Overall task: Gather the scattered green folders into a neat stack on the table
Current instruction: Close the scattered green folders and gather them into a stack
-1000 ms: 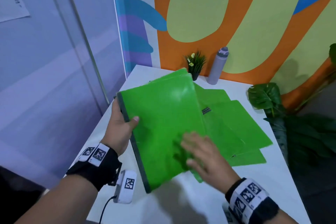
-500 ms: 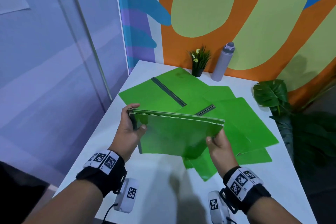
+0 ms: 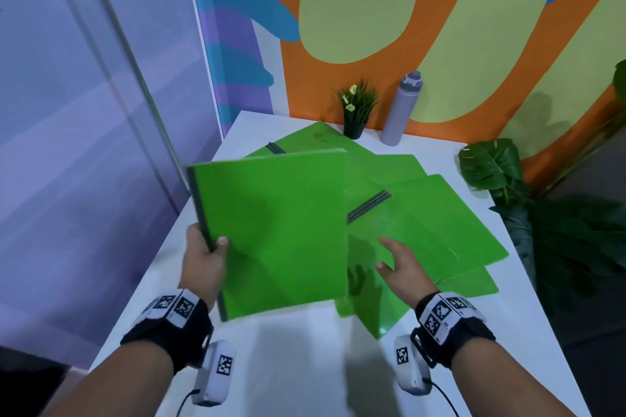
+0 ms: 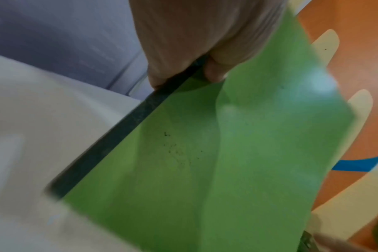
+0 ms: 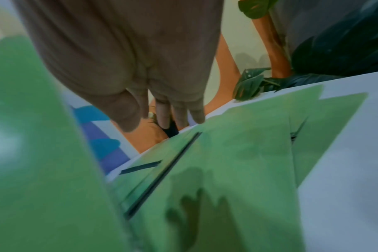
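Pinching the dark spine, my left hand (image 3: 203,264) holds the gathered folders (image 3: 281,234) raised above the table (image 3: 305,366), long axis running away from me; my right hand (image 3: 403,267) hovers beside them, fingers loose and apart. Only the right wrist view shows that hand's shadow on the scattered folders (image 5: 237,170) lying fanned beyond.

A decorated office or studio corner

A white desk (image 3: 298,366) stands against a wall mural (image 3: 440,27) painted in orange, pale green, blue and purple, beside a frosted glass partition (image 3: 84,112). Green folders (image 3: 440,230) lie spread over the desk, with a small potted plant (image 3: 355,112) and a grey water bottle (image 3: 399,108) at the back edge and a large leafy plant (image 3: 508,186) alongside.
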Action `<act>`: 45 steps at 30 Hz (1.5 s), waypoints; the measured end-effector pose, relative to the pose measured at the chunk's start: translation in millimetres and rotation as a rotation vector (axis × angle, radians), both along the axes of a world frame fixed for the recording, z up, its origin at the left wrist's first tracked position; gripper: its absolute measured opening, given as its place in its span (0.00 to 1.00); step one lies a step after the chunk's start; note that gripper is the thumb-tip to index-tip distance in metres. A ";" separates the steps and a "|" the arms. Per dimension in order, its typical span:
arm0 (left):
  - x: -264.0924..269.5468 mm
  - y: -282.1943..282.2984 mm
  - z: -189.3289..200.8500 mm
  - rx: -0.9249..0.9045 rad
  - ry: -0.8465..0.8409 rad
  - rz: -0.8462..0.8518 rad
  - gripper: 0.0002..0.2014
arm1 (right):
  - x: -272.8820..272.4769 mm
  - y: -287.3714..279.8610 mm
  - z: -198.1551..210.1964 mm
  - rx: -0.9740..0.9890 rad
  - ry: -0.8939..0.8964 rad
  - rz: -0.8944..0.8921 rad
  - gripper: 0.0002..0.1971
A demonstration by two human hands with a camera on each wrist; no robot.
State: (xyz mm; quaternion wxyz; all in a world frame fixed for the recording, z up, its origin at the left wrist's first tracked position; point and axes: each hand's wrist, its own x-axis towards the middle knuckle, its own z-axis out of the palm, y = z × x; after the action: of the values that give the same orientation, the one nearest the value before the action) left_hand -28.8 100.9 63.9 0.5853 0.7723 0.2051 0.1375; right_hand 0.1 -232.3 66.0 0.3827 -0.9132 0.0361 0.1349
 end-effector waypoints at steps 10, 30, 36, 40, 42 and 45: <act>58.8 29.2 -26.5 0.008 0.362 0.224 0.17 | 90.1 -95.3 -62.4 -0.462 0.319 -0.270 0.42; 27.9 45.7 -69.5 -0.052 0.667 0.048 0.19 | 7.7 -89.6 -103.9 -0.584 0.332 0.167 0.43; -6.2 43.9 -63.4 -0.095 0.692 -0.047 0.18 | -7.3 -60.4 -86.1 -0.655 0.235 0.036 0.37; -12.4 44.8 -37.7 -0.068 0.538 -0.080 0.17 | -7.0 -36.5 -84.5 -0.642 0.275 0.040 0.38; -14.3 47.0 -12.5 0.044 0.374 -0.081 0.32 | -6.6 -34.3 -79.2 -0.600 0.309 0.011 0.38; -15.6 40.6 41.0 0.192 0.093 -0.110 0.39 | 1.1 -36.7 -43.7 -0.266 0.256 -0.052 0.28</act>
State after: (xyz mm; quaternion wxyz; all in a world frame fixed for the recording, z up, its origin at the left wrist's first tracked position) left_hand -44.4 141.5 105.0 0.5053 0.8404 0.1751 0.0883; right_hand 1.3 -269.1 22.3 0.2544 -0.9299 0.1258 0.2342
